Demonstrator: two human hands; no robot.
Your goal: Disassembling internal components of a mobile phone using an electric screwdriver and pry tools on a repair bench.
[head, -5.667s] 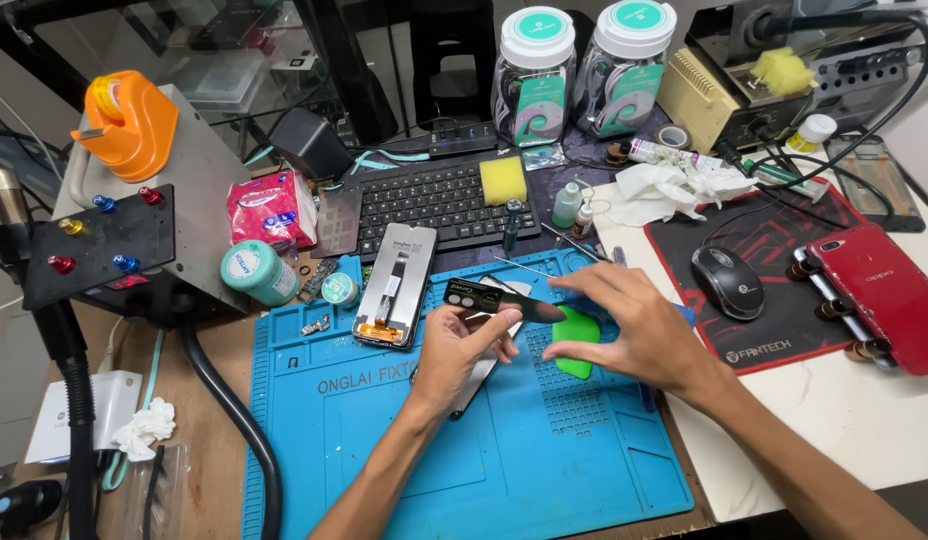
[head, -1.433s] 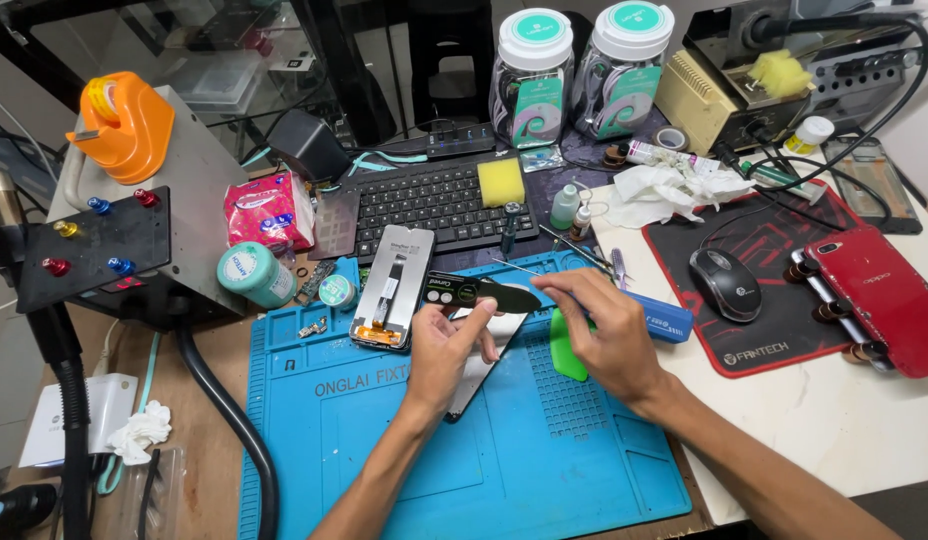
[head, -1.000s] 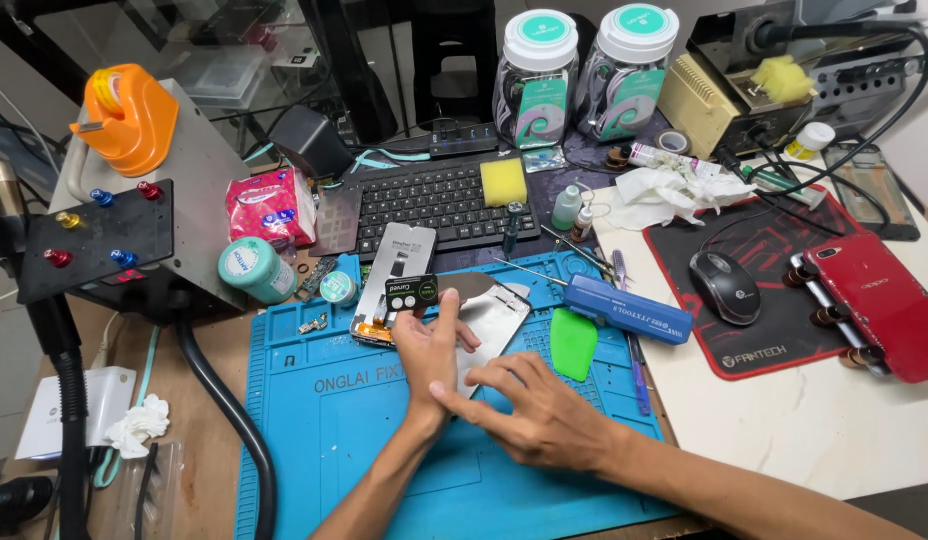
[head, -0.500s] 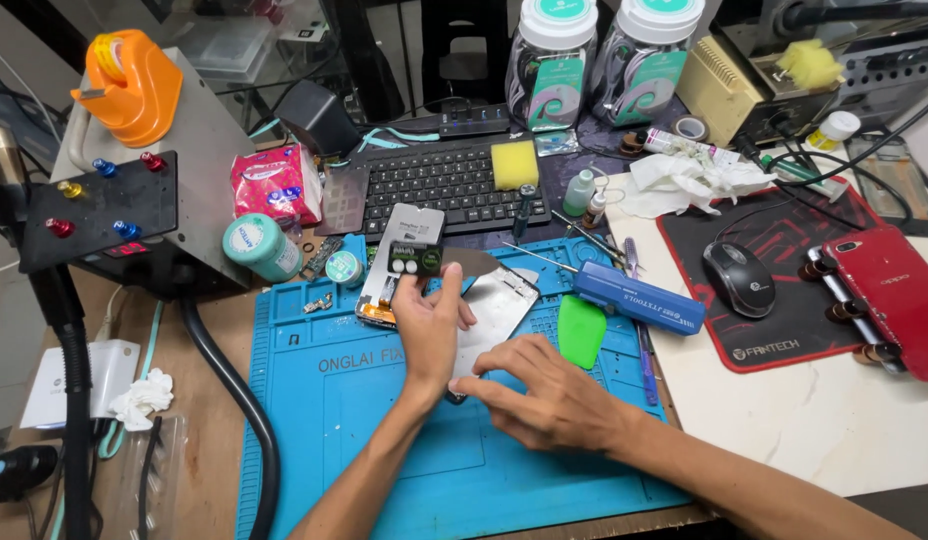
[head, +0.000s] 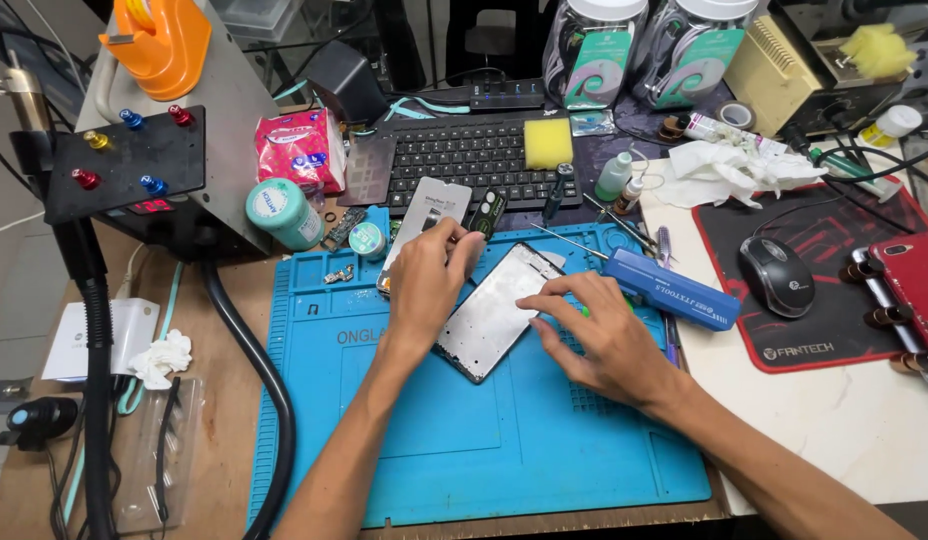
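Note:
A grey metal phone frame (head: 489,315) lies slanted on the blue work mat (head: 484,450). My right hand (head: 599,335) rests on the frame's right edge with fingers spread; a sliver of a green pry card shows under it. My left hand (head: 429,280) reaches over the frame's upper left corner. Its fingertips pinch the lower end of a small dark circuit board (head: 487,212), which points up toward the black keyboard (head: 464,155). A silver phone plate (head: 424,210) lies just left of that hand.
A blue tool case (head: 674,292) and tweezers (head: 574,236) lie right of the frame. Teal tins (head: 284,212), a black hose (head: 259,380) and a heat station (head: 154,150) stand left. A mouse (head: 776,275) and a clamped red phone (head: 909,285) sit at the right.
My left hand has carried the small board up and right, toward the keyboard. My right hand has slid up onto the frame's right edge and now covers the green card.

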